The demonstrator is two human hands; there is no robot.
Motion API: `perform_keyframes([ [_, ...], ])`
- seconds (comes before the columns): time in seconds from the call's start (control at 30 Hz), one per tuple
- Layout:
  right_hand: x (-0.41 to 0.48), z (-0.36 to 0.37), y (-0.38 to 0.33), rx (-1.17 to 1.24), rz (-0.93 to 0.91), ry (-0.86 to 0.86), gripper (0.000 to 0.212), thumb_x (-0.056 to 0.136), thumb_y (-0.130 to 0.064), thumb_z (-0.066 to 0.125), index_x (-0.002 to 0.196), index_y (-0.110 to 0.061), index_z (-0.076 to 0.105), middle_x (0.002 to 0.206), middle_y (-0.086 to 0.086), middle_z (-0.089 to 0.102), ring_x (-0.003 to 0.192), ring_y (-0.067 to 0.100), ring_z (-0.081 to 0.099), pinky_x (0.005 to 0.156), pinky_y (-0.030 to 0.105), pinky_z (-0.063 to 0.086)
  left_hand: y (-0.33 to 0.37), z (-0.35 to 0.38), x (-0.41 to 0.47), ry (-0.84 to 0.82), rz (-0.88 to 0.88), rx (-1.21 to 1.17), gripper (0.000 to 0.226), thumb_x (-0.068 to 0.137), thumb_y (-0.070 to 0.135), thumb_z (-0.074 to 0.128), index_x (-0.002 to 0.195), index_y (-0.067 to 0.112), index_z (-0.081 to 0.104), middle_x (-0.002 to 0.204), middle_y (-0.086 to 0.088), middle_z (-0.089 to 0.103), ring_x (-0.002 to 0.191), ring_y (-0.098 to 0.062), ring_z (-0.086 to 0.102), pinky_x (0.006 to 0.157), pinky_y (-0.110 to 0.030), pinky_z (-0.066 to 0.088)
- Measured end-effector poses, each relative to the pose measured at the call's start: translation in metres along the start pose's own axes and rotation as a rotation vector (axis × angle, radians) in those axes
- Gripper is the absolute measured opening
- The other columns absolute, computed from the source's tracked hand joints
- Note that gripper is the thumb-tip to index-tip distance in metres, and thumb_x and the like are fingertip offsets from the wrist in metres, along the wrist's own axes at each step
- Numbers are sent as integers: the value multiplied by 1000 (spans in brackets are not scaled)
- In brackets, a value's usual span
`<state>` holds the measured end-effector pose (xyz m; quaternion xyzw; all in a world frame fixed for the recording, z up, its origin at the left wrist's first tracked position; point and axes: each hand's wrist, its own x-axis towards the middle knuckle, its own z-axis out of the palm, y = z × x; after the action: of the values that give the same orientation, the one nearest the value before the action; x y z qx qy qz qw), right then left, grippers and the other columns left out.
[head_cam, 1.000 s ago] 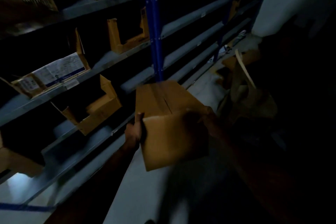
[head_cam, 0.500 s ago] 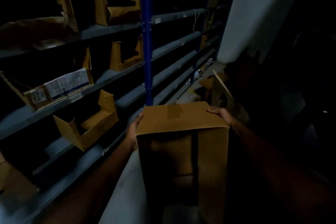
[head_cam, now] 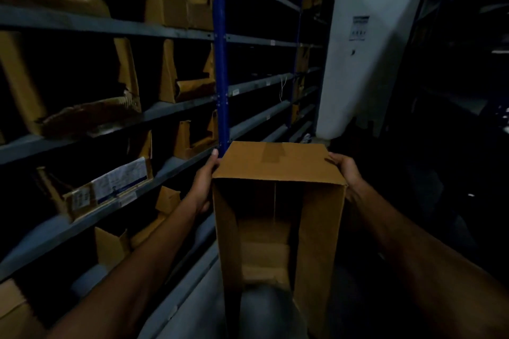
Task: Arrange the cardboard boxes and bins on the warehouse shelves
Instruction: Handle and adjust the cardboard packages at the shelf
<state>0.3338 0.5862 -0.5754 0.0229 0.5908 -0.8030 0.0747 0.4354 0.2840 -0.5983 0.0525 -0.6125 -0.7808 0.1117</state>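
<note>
I hold a tall brown cardboard box [head_cam: 275, 170] in front of me with its open side turned towards me, so its dark inside shows. My left hand [head_cam: 205, 181] grips its left wall near the top. My right hand [head_cam: 345, 170] grips the right wall at the same height. The taped closed end faces up. To my left run grey metal shelves [head_cam: 176, 110] with a blue upright [head_cam: 220, 63], holding several cut-front cardboard bins [head_cam: 187, 85].
A labelled bin [head_cam: 110, 187] leans on a middle shelf at the left, and another bin [head_cam: 165, 203] sits below it. A white pillar [head_cam: 355, 49] with a small notice stands ahead on the right. Dark racking fills the far right. The aisle floor [head_cam: 198, 297] is pale grey.
The box has turned from a tilted, closed face to upright with its open side towards me, and it has come up higher. My view has lifted from the floor to the shelves ahead.
</note>
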Motion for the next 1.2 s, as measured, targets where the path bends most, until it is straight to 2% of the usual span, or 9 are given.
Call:
perform_keyframes([
  [0.1,-6,10,-22,-26,-12,18,36,93,-26,48,117,-2,60,89,12,65,74,26,62,65,33,49,12,0,-1,-115,117,79,57,89,51,55,137,20,51,128,-3,60,120,-22,56,98,-35,44],
  [0.2,-4,14,-41,-77,-37,36,42,89,-25,52,123,0,60,92,13,65,78,28,62,70,34,50,24,2,6,-21,198,275,79,79,39,72,148,27,35,139,8,43,126,-14,45,104,-32,38],
  [0.33,-10,22,-64,-82,-38,0,40,91,-27,50,121,-2,59,87,12,64,76,27,61,68,34,50,44,3,10,-110,238,450,96,68,25,83,149,28,32,140,11,36,126,-9,38,106,-29,35],
  [0.47,-11,27,-79,-70,-32,-73,34,94,-29,47,115,-4,58,87,13,60,76,25,58,69,35,48,45,5,24,12,421,591,49,84,-8,62,124,20,60,140,-6,48,132,-20,42,110,-30,33],
  [0.63,-21,47,-96,-228,-43,-205,26,96,-31,51,89,-8,61,81,10,60,72,22,58,70,34,47,57,28,30,425,363,300,33,91,-9,43,92,4,74,104,-3,66,102,-17,58,89,-23,46],
  [0.7,-22,56,-103,-319,-115,-188,23,94,-30,57,101,-9,62,99,16,63,84,24,58,75,36,47,63,34,33,495,294,201,36,89,-7,43,80,9,74,83,5,67,87,-16,61,69,-19,47],
  [0.8,-16,68,-104,-592,-359,-114,42,92,-25,62,130,-9,57,130,7,55,116,21,52,88,30,38,67,46,36,544,209,128,36,88,-5,43,75,11,72,76,1,66,78,-17,62,57,-20,46],
  [0.97,-31,92,-70,-707,-535,-211,31,89,-23,66,120,-14,64,117,0,63,111,15,56,90,27,44,66,64,48,566,83,45,35,84,0,48,65,16,72,86,-13,71,79,-28,67,72,-35,59],
  [1.2,-59,142,1,-1083,-433,-467,20,85,-34,68,94,-18,75,93,-5,71,87,10,63,82,30,50,81,75,46,617,127,51,40,85,-2,41,64,19,68,92,-9,69,87,-28,64,80,-38,57],
])
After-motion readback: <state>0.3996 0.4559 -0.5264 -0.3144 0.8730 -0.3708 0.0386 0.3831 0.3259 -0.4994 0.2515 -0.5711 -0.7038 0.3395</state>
